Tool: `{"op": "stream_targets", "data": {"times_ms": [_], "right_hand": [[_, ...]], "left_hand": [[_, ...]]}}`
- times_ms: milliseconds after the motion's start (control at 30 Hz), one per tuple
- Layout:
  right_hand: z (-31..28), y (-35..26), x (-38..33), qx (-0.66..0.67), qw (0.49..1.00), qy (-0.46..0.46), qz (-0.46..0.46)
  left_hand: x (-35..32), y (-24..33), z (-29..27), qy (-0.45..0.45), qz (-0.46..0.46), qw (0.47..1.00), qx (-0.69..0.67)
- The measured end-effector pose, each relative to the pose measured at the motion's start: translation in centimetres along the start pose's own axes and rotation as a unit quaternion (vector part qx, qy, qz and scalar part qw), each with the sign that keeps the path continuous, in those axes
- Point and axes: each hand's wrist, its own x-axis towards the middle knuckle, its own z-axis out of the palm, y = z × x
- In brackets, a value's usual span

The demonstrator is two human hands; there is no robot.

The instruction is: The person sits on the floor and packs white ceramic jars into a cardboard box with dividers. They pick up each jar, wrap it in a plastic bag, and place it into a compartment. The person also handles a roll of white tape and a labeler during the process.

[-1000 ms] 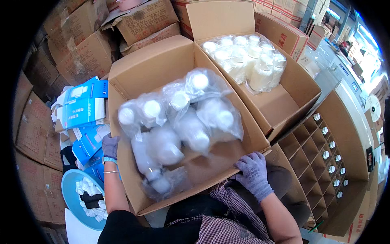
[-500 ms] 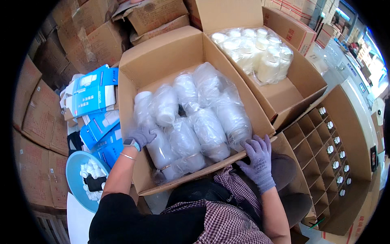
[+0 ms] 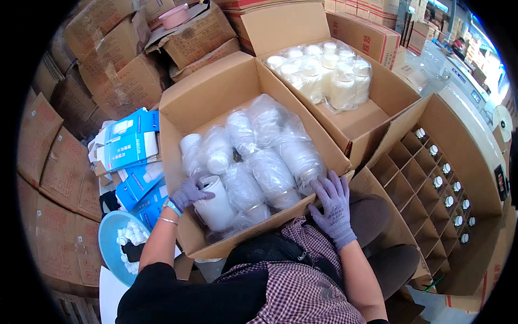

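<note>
An open cardboard box (image 3: 208, 89) is in front of me, holding several white plastic cylinders wrapped in clear film (image 3: 261, 167). At its near left side, my left hand (image 3: 189, 193), in a grey-purple glove, is closed at the rim of a white cylinder (image 3: 216, 209). That cylinder tilts upward and shows an open, hollow end. My right hand (image 3: 332, 209), gloved alike, straddles the box's near right edge. Its fingers lie over the inside and its thumb is outside.
A second box (image 3: 372, 143) with wrapped cream bottles (image 3: 329, 75) stands behind on the right. Nearer right is a divided carton (image 3: 396, 181) with white-capped bottles. Blue printed cartons (image 3: 129, 143) and a blue basin (image 3: 108, 237) of small white parts sit left. Stacked boxes (image 3: 59, 194) flank them.
My left hand has closed at the rim of the near-left cylinder, whose open end now tilts up into sight. My right hand stays on the box edge. The view has shifted slightly.
</note>
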Motion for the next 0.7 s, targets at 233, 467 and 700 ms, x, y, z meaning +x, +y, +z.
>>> {"op": "stream_targets", "data": {"times_ms": [233, 467, 700], "right_hand": [[-0.9, 0.1, -0.4, 0.03, 0.999, -0.012, -0.012], [-4.4, -4.1, -2.4, 0.61, 0.763, 0.061, 0.203], [-12.8, -1.5, -7.3, 0.757, 0.591, 0.161, 0.229]], "left_hand": [[-7.3, 9.1, -3.2, 0.116, 0.101, 0.988, -0.031], [-10.0, 21.3, -9.2, 0.279, 0.395, 0.848, -0.218], [-5.3, 31.4, -0.5, 0.129, 0.562, 0.802, -0.155]]}}
